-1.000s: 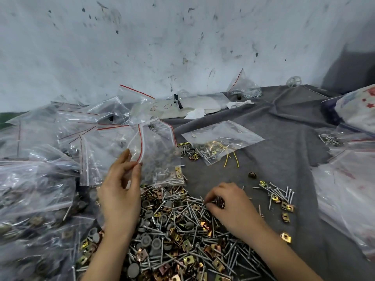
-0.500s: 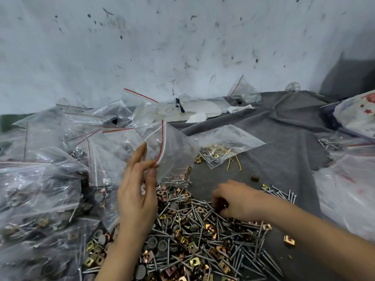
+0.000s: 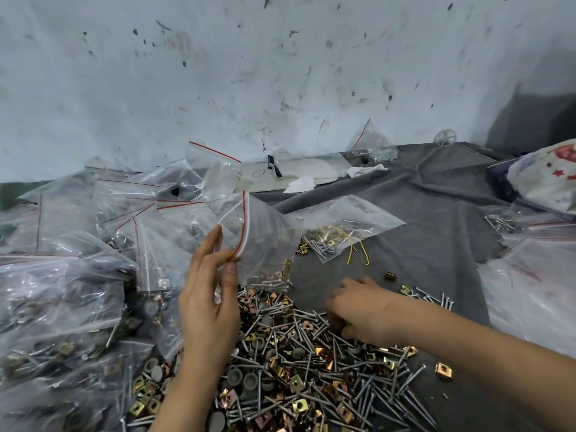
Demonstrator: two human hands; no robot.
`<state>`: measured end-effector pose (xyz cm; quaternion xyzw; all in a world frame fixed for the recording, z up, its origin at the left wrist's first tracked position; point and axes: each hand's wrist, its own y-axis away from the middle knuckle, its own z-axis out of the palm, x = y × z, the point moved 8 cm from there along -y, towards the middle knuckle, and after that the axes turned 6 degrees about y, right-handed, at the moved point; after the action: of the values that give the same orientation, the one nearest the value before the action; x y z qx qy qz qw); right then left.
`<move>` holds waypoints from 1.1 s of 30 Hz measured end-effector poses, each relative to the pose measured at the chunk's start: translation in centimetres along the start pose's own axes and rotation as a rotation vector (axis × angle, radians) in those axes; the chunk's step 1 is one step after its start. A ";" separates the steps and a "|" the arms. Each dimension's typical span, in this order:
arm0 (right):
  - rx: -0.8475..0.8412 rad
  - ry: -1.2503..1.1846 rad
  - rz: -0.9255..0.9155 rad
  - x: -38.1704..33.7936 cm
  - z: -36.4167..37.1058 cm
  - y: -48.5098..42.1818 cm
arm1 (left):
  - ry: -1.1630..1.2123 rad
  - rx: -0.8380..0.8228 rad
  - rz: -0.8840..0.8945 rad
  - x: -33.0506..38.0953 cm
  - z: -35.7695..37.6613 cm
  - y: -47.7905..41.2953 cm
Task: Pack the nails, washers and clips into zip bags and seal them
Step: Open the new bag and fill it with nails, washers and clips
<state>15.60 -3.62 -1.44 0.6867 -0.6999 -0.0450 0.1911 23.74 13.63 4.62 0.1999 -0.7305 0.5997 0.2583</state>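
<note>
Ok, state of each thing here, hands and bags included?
Held bag: unsealed, mouth open, few parts inside.
Left hand: pinches its rim.
Pile: loose, unpacked.
Right hand: on it, fingers curled; grip unclear.
Flat bag: lying on cloth, parts inside.
Left bags: filled, heaped.

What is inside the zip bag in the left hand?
A few nails and gold clips lie at the bottom of the zip bag that the left hand pinches. Washers, if any, cannot be made out.

Left hand (image 3: 212, 300) is raised upright, thumb and fingers (image 3: 215, 243) pinching a bag (image 3: 268, 244); right hand (image 3: 364, 310) lies low, palm down, fingers curled.
</note>
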 end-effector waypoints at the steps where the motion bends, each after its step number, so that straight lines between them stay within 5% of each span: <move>1: 0.053 -0.098 0.017 0.4 -0.7 0.2 | 0.003 -0.001 -0.003 0.0 0.0 0.0; 9: 0.824 -0.958 -0.063 3.2 -11.9 5.3 | -0.036 -0.042 0.080 1.8 0.6 0.0; 15: 1.084 -0.551 -0.203 -0.5 -17.0 6.7 | -0.078 -0.116 0.190 3.2 1.6 0.3; 18: 1.024 -0.336 -0.181 -1.6 -17.0 5.3 | -0.105 -0.126 0.196 3.2 1.7 0.4; 24: 1.250 -0.440 -0.108 0.7 -16.6 6.2 | -0.036 -0.069 0.138 2.6 1.1 0.1; 27: 1.153 -0.537 0.026 2.9 -14.2 4.9 | -0.023 -0.045 0.108 2.1 0.9 0.1; 33: 0.318 -0.527 0.158 3.8 -3.7 -0.1 | -0.011 -0.027 0.077 1.5 0.5 0.1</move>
<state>16.95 -6.57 2.76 0.6162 -0.7748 -0.0963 -0.1037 22.40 13.18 5.41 0.1715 -0.7472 0.5980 0.2338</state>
